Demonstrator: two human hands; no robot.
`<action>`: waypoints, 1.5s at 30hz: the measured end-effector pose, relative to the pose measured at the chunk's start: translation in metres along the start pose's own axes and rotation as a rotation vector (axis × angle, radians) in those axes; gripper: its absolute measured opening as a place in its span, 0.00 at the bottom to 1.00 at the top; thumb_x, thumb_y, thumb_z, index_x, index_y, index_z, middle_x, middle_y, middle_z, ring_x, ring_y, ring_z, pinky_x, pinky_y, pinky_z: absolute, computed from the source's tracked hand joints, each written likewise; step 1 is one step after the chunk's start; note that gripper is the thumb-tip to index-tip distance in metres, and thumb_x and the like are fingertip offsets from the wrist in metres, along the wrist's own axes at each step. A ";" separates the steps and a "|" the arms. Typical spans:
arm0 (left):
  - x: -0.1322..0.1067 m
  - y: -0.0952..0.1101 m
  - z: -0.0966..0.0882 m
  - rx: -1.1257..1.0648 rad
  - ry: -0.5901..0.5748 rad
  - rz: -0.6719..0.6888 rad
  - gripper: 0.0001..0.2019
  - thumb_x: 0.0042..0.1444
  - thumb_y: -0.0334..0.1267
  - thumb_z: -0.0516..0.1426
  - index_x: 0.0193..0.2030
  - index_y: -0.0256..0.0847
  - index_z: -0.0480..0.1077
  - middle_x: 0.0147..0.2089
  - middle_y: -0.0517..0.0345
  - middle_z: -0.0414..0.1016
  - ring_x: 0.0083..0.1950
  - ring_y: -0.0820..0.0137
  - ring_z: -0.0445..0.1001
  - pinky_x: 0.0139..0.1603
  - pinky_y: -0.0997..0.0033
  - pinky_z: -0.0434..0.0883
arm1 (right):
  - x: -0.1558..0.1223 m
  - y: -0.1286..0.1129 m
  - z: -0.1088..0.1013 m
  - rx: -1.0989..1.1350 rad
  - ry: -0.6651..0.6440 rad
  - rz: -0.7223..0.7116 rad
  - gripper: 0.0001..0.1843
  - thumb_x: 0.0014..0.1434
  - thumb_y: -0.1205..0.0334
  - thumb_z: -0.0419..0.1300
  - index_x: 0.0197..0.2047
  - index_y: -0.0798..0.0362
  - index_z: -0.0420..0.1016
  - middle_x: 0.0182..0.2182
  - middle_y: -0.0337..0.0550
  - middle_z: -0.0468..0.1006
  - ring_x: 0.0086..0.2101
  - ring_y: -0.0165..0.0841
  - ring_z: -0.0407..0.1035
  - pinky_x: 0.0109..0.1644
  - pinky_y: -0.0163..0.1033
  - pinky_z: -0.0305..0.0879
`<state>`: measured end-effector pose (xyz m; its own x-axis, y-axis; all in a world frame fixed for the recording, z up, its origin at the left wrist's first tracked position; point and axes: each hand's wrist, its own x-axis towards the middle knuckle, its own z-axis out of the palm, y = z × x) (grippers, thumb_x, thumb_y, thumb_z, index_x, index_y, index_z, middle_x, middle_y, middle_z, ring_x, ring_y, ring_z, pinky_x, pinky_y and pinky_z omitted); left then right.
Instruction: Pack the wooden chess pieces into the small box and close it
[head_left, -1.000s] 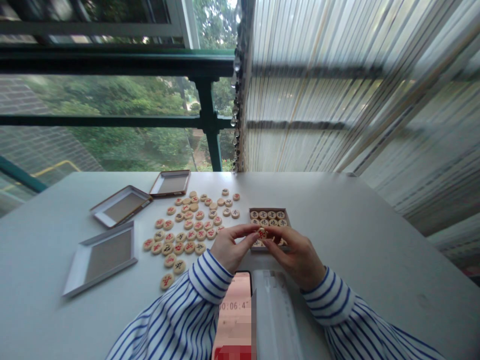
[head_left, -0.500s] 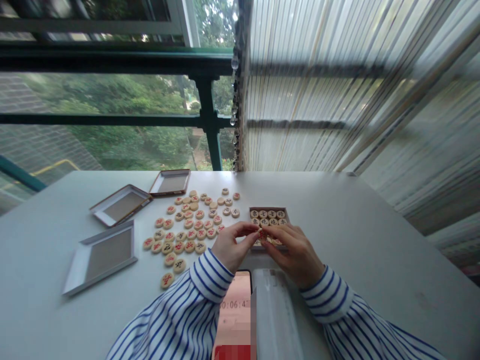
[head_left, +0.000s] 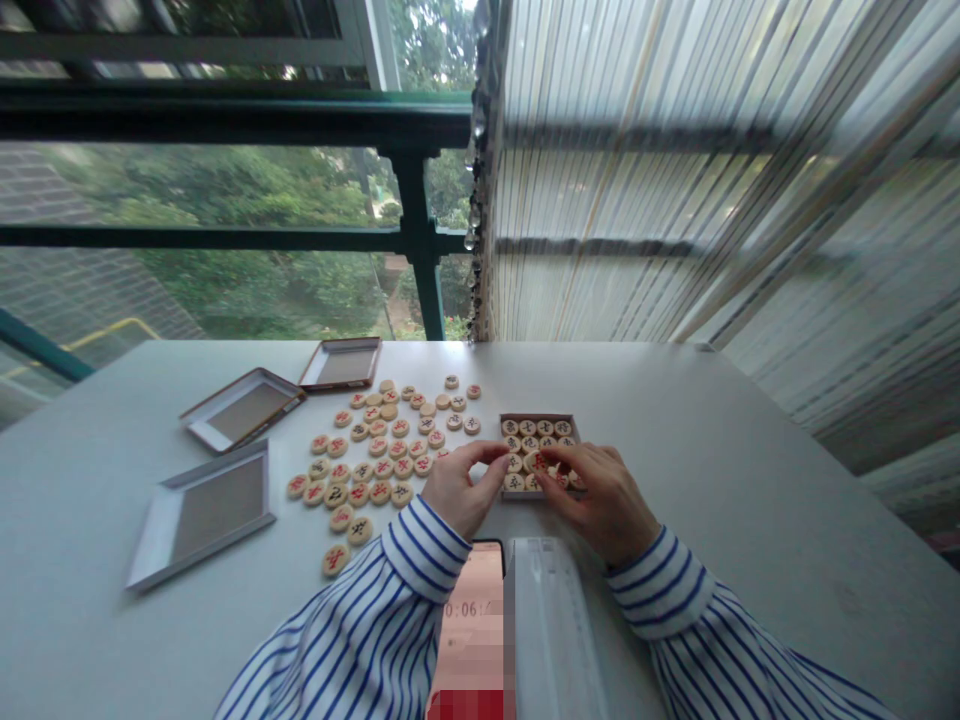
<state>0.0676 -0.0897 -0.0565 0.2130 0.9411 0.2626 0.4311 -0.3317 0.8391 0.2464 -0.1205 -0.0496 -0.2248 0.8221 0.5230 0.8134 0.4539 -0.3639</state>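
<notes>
My right hand (head_left: 600,497) pinches a round wooden Chinese chess piece (head_left: 537,462) with a red character, tilted a little above the small box (head_left: 538,416). In that box, rows of chess pieces (head_left: 528,428) lie face up, black characters on the far rows; my right fingers hide part of the near rows. At the box's left edge is my left hand (head_left: 463,490), thumb and forefinger slightly apart with nothing visible between them. Many loose chess pieces (head_left: 377,447), marked red or black or showing plain faces, are scattered to the left.
Three shallow trays or lids stand at the left: a white one (head_left: 142,553), a brown-edged one (head_left: 196,428) and another brown-edged one (head_left: 321,384). Near me lie a phone (head_left: 466,640) showing a timer and a translucent plastic case (head_left: 551,620). Windows and a string curtain (head_left: 600,200) border the table.
Both hands were fingering the red-marked piece together. Now my left hand has let go and drawn slightly left, while my right hand keeps the piece over the box.
</notes>
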 end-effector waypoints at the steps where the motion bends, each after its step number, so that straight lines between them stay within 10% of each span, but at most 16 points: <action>1: 0.000 -0.001 0.000 0.039 0.011 0.016 0.10 0.51 0.38 0.54 0.37 0.38 0.73 0.34 0.55 0.77 0.37 0.69 0.75 0.42 0.69 0.70 | 0.000 0.001 0.000 -0.010 -0.010 0.009 0.10 0.53 0.61 0.57 0.40 0.53 0.70 0.30 0.42 0.76 0.34 0.34 0.69 0.39 0.39 0.55; 45: -0.001 -0.007 0.004 0.266 -0.019 0.151 0.09 0.50 0.35 0.54 0.36 0.37 0.72 0.34 0.52 0.77 0.37 0.67 0.74 0.41 0.67 0.70 | -0.005 0.003 0.005 -0.156 -0.143 0.106 0.10 0.51 0.56 0.57 0.36 0.49 0.73 0.42 0.46 0.71 0.42 0.39 0.63 0.44 0.47 0.55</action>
<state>0.0676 -0.0886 -0.0640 0.3071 0.8792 0.3642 0.6070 -0.4757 0.6366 0.2472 -0.1209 -0.0574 -0.1987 0.9077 0.3697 0.9071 0.3132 -0.2814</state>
